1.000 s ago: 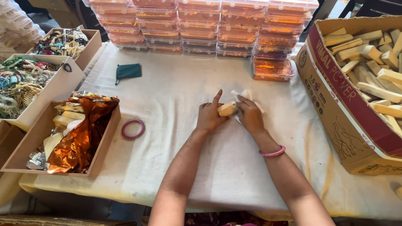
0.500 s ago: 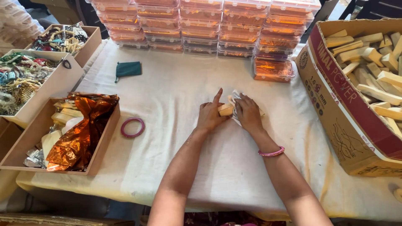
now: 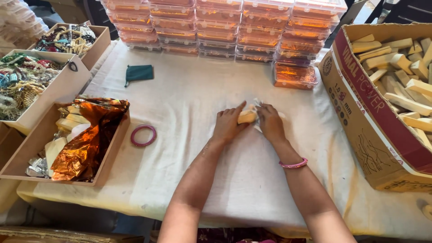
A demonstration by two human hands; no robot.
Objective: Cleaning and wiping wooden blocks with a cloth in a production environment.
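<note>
We hold a small tan block (image 3: 247, 117) between both hands at the middle of the cloth-covered surface (image 3: 189, 148). Our left hand (image 3: 228, 125) curls around the block's near end, thumb raised against its top, while our right hand (image 3: 270, 122) closes over its far end together with a bit of clear, crinkled wrapping (image 3: 257, 104) (how much of the block the wrapping covers we cannot tell). A pink bangle (image 3: 293, 164) sits on the right wrist.

Well to the left of our left hand lies a pink ring (image 3: 143, 135), flat on the cloth, and just beyond it a cardboard tray (image 3: 20, 155) holding copper-coloured foil (image 3: 85, 139) and pale blocks. Farther left stand open boxes of beads and jewellery (image 3: 27, 81). A dark green pouch (image 3: 138, 73) lies ahead and to the left. Straight ahead of both hands rise stacks of clear plastic cases (image 3: 225, 27). To the right of our right hand stands a large cardboard box (image 3: 360, 130) filled with pale wooden blocks (image 3: 405, 67).
</note>
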